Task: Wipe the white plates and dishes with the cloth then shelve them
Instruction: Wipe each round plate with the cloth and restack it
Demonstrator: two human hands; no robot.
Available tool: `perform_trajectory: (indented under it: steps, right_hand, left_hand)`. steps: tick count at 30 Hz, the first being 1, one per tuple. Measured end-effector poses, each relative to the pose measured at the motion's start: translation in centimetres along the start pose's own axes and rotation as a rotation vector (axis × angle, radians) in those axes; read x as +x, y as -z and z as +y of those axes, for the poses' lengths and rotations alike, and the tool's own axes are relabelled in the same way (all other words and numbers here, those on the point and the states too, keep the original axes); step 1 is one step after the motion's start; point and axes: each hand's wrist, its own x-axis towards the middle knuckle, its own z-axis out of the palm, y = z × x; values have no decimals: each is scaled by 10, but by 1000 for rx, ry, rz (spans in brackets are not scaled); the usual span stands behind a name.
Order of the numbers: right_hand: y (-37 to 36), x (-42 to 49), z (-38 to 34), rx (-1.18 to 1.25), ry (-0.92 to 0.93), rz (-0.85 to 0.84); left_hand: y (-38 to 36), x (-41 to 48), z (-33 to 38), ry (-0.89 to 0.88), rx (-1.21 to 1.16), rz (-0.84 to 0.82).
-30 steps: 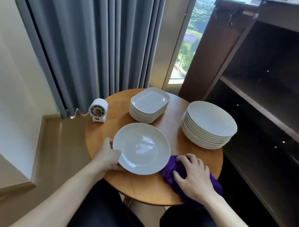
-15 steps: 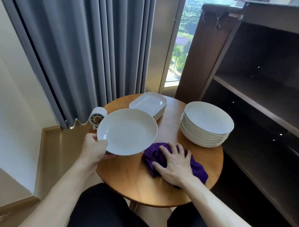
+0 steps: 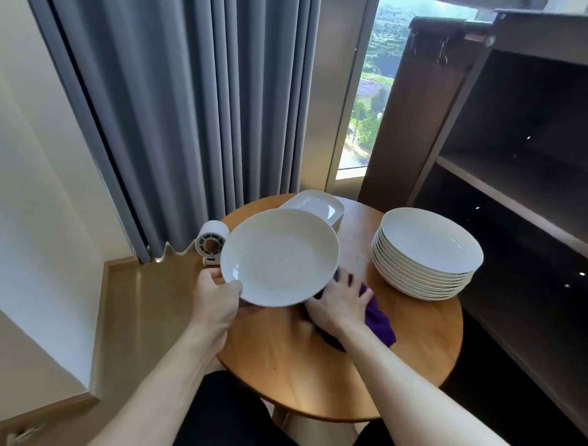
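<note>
The left hand (image 3: 217,298) grips a white plate (image 3: 281,256) by its near-left rim, thumb on top, and holds it in the air above the left part of the round wooden table (image 3: 313,375). The right hand (image 3: 341,304) lies on a purple cloth (image 3: 377,322) near the table's middle with its fingers spread; the raised plate hides its fingertips. The plate also covers much of the stack of rectangular dishes (image 3: 320,205) at the far edge and overlaps a small white fan (image 3: 211,241) at the left edge. A stack of round plates (image 3: 426,255) sits at the right edge, just beyond the cloth and apart from it. A dark shelf unit (image 3: 523,185) stands just right of the table, and grey curtains (image 3: 190,100) hang behind it.
</note>
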Motion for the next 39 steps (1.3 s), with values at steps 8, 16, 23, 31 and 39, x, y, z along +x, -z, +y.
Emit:
perform_trajectory:
  steps: [8, 16, 23, 31, 39]
  right_hand:
    - [-16, -72, -25, -54, 523, -55]
    - [15, -97, 86, -14, 199, -56]
    - [39, -112, 129, 312, -49, 92]
    - [112, -64, 82, 393, 79, 269]
    - [86, -16, -14, -597, 311, 207]
  left_hand:
    - [-3, -2, -5, 0, -3, -33]
    - [-3, -4, -8, 6, 44, -22]
    - [-15, -11, -19, 34, 32, -78]
    - [-24, -12, -32, 32, 84, -148]
    - [-27, -12, -45, 52, 151, -233]
